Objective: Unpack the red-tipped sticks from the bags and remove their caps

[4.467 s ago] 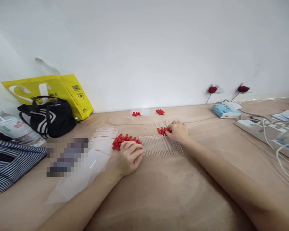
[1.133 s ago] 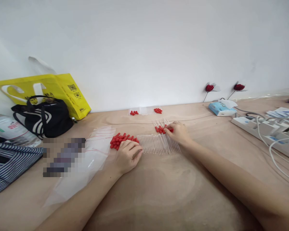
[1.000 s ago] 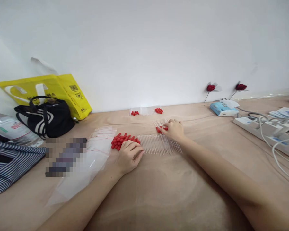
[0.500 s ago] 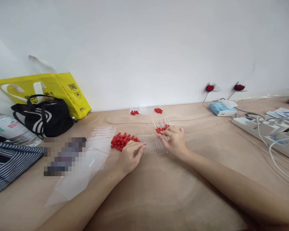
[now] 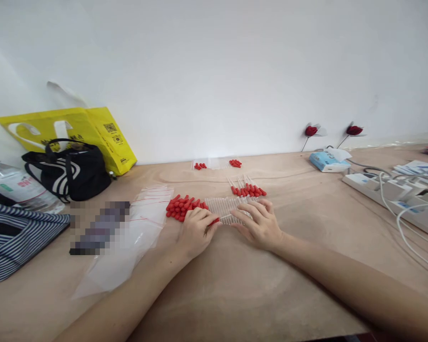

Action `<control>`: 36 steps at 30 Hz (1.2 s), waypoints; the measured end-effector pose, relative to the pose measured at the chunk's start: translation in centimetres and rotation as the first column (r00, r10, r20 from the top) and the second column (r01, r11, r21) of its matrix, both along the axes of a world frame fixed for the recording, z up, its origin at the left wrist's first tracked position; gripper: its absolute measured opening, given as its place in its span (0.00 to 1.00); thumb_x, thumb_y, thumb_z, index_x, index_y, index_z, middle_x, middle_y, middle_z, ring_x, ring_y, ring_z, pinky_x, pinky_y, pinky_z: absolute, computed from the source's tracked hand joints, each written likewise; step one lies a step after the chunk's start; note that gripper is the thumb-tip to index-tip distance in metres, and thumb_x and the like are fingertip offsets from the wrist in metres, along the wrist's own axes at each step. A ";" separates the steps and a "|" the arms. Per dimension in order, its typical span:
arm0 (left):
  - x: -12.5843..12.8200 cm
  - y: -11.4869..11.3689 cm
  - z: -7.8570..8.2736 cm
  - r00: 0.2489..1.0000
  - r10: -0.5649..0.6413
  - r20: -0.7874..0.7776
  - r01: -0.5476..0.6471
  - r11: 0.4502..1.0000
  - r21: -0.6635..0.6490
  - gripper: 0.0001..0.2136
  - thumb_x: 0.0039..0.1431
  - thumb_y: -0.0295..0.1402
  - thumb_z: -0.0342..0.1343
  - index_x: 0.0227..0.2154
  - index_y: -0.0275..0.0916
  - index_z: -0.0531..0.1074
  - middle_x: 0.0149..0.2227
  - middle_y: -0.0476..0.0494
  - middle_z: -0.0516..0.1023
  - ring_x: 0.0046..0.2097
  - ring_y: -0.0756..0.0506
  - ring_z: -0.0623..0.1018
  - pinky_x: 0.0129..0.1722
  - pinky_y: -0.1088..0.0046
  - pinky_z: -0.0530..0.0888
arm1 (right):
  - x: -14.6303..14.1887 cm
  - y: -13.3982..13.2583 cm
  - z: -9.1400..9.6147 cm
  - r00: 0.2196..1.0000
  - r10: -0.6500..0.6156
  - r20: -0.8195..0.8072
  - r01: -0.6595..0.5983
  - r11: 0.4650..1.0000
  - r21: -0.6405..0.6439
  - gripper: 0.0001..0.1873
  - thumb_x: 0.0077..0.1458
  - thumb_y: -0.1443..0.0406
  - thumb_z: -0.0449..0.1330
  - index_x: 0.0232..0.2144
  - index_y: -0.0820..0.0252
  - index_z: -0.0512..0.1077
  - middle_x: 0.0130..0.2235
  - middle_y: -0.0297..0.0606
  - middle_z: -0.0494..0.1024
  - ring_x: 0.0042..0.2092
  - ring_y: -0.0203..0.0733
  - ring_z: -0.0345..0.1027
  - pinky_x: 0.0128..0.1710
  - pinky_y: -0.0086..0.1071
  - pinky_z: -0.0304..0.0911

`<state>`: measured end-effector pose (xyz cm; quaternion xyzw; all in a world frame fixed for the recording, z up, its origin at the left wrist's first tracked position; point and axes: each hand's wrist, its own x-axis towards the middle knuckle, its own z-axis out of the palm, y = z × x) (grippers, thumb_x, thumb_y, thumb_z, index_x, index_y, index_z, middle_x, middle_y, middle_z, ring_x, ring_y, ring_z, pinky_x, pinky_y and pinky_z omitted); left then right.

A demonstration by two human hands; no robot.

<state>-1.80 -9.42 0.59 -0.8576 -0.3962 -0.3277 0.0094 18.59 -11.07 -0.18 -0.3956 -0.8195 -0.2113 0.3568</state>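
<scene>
Between thumb and forefinger, my left hand [image 5: 197, 232] pinches a red rubber dropper bulb [image 5: 215, 221] whose end shows at the fingertips. My right hand [image 5: 258, 223] is just to its right, fingers curled over a row of clear glass dropper tubes [image 5: 221, 207]. A tube seems to lie between its thumb and fingers, pointing towards the bulb; the fingers partly hide it. A heap of loose red bulbs [image 5: 180, 207] touches the left end of the row. Behind my right hand lie several glass droppers with red bulbs fitted [image 5: 248, 189].
Clear plastic zip bags [image 5: 142, 232] lie left, near a blurred-out object [image 5: 100, 228]. A small bag with red bulbs [image 5: 217, 164] lies by the wall. Further left stand a black bag [image 5: 69, 171] and a yellow bag [image 5: 117, 137]; right, tissues [image 5: 328, 161] and a power strip [image 5: 395, 199].
My right hand has left the fitted droppers at the back and come down over the tube row. A red bulb now shows in my left fingertips. The view has shifted slightly.
</scene>
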 end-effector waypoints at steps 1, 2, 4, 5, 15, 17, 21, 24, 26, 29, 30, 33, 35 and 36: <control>0.0 -0.1 0.0 0.999 -0.021 -0.043 0.024 0.998 0.051 0.08 0.56 0.34 0.50 0.31 0.40 0.73 0.28 0.47 0.74 0.34 0.47 0.69 0.36 0.68 0.62 | 0.5 0.0 -0.1 0.999 0.014 0.039 -0.013 1.000 -0.026 0.14 0.54 0.60 0.53 0.43 0.50 0.68 0.43 0.37 0.73 0.46 0.41 0.62 0.49 0.40 0.45; 0.1 -0.2 0.0 0.997 -0.039 -0.073 0.046 0.995 0.090 0.07 0.56 0.34 0.50 0.31 0.41 0.73 0.28 0.47 0.74 0.33 0.48 0.69 0.35 0.68 0.62 | 0.8 0.1 -0.2 0.997 0.038 0.067 -0.034 0.998 -0.050 0.15 0.54 0.60 0.53 0.46 0.49 0.66 0.45 0.37 0.72 0.49 0.43 0.60 0.52 0.43 0.42; 0.4 -0.4 -0.1 0.992 -0.069 -0.110 0.086 0.985 0.149 0.07 0.56 0.33 0.50 0.32 0.42 0.73 0.28 0.49 0.75 0.33 0.48 0.69 0.34 0.68 0.61 | 1.0 0.3 -0.5 0.992 0.090 0.090 -0.083 0.993 -0.083 0.16 0.55 0.61 0.53 0.47 0.49 0.65 0.46 0.36 0.72 0.51 0.44 0.59 0.54 0.47 0.37; 0.5 -0.5 -0.2 0.989 -0.082 -0.119 0.102 0.980 0.171 0.07 0.56 0.33 0.50 0.32 0.43 0.73 0.28 0.49 0.75 0.33 0.48 0.69 0.34 0.68 0.60 | 0.9 0.4 -0.7 0.989 0.118 0.084 -0.111 0.990 -0.082 0.15 0.55 0.62 0.52 0.46 0.48 0.66 0.44 0.35 0.74 0.51 0.43 0.60 0.55 0.49 0.35; 0.6 -0.5 -0.8 0.988 -0.107 -0.107 0.127 0.971 0.203 0.06 0.57 0.31 0.49 0.33 0.41 0.72 0.33 0.51 0.78 0.40 0.47 0.72 0.47 0.63 0.59 | 0.5 0.9 -1.3 0.961 0.275 0.012 -0.274 0.961 -0.016 0.12 0.55 0.70 0.50 0.38 0.54 0.70 0.29 0.30 0.78 0.43 0.38 0.66 0.55 0.48 0.35; 0.6 -0.6 -0.7 0.988 -0.102 -0.114 0.124 0.972 0.201 0.07 0.57 0.31 0.49 0.31 0.42 0.72 0.33 0.51 0.78 0.41 0.46 0.73 0.49 0.61 0.58 | 0.7 0.8 -1.4 0.957 0.288 0.014 -0.288 0.957 -0.034 0.13 0.54 0.71 0.49 0.38 0.53 0.70 0.28 0.30 0.78 0.43 0.37 0.67 0.54 0.48 0.35; 0.7 -1.1 -0.1 0.985 -0.088 -0.149 0.113 0.979 0.168 0.08 0.57 0.30 0.48 0.28 0.42 0.72 0.31 0.52 0.78 0.41 0.46 0.73 0.50 0.58 0.56 | 0.7 0.7 -1.5 0.952 0.305 0.003 -0.304 0.951 -0.050 0.14 0.53 0.72 0.49 0.37 0.52 0.70 0.27 0.29 0.78 0.43 0.37 0.67 0.53 0.47 0.36; 0.5 -1.2 0.2 0.980 -0.107 -0.165 0.134 0.978 0.161 0.09 0.57 0.28 0.47 0.27 0.42 0.71 0.30 0.52 0.78 0.41 0.46 0.73 0.51 0.58 0.55 | 0.9 0.7 -1.4 0.944 0.329 -0.013 -0.330 0.944 -0.031 0.14 0.53 0.72 0.49 0.37 0.53 0.70 0.27 0.30 0.77 0.42 0.37 0.67 0.53 0.47 0.37; 0.0 -1.1 0.1 0.984 -0.097 -0.152 0.123 0.978 0.170 0.09 0.57 0.27 0.46 0.28 0.41 0.71 0.31 0.51 0.78 0.40 0.47 0.73 0.50 0.59 0.56 | 1.3 0.6 -1.4 0.945 0.327 -0.027 -0.328 0.944 -0.034 0.16 0.53 0.72 0.48 0.38 0.53 0.70 0.27 0.31 0.77 0.42 0.37 0.67 0.52 0.47 0.38; -0.8 -0.9 -0.3 0.993 -0.046 -0.108 0.065 0.981 0.183 0.09 0.57 0.27 0.46 0.27 0.40 0.70 0.30 0.49 0.77 0.38 0.47 0.73 0.44 0.63 0.62 | 2.4 0.6 -1.5 0.967 0.247 -0.055 -0.251 0.964 -0.084 0.17 0.52 0.72 0.48 0.40 0.52 0.70 0.26 0.32 0.76 0.41 0.39 0.66 0.50 0.47 0.41; -0.9 -0.8 -0.4 0.995 -0.047 -0.091 0.063 0.981 0.184 0.09 0.57 0.28 0.46 0.27 0.40 0.70 0.30 0.48 0.76 0.36 0.47 0.72 0.42 0.65 0.64 | 2.8 0.7 -1.5 0.976 0.208 -0.067 -0.214 0.971 -0.107 0.16 0.52 0.71 0.48 0.40 0.52 0.70 0.26 0.32 0.76 0.39 0.39 0.66 0.49 0.46 0.44; -0.9 -0.6 -0.5 0.995 -0.100 -0.001 0.099 0.979 0.180 0.08 0.58 0.29 0.46 0.31 0.38 0.71 0.31 0.45 0.73 0.34 0.49 0.71 0.35 0.73 0.68 | 3.6 1.3 -1.6 0.989 0.079 -0.128 -0.101 0.979 -0.176 0.15 0.53 0.69 0.49 0.41 0.55 0.70 0.29 0.36 0.74 0.32 0.36 0.65 0.40 0.38 0.53; -0.8 -0.2 -0.2 0.995 -0.075 0.071 0.062 0.982 0.176 0.09 0.58 0.29 0.45 0.35 0.38 0.70 0.32 0.44 0.70 0.35 0.50 0.71 0.34 0.75 0.69 | 4.0 1.9 -1.5 0.981 -0.012 -0.192 -0.033 0.973 -0.230 0.15 0.53 0.69 0.48 0.41 0.58 0.70 0.30 0.38 0.72 0.31 0.36 0.64 0.34 0.33 0.55; -1.0 0.1 0.1 0.995 -0.030 0.100 0.012 0.984 0.177 0.09 0.58 0.29 0.45 0.37 0.38 0.70 0.33 0.44 0.69 0.36 0.50 0.71 0.36 0.74 0.70 | 4.2 2.2 -1.4 0.974 -0.053 -0.221 -0.006 0.966 -0.258 0.15 0.53 0.69 0.47 0.40 0.60 0.70 0.29 0.39 0.71 0.31 0.37 0.64 0.32 0.32 0.57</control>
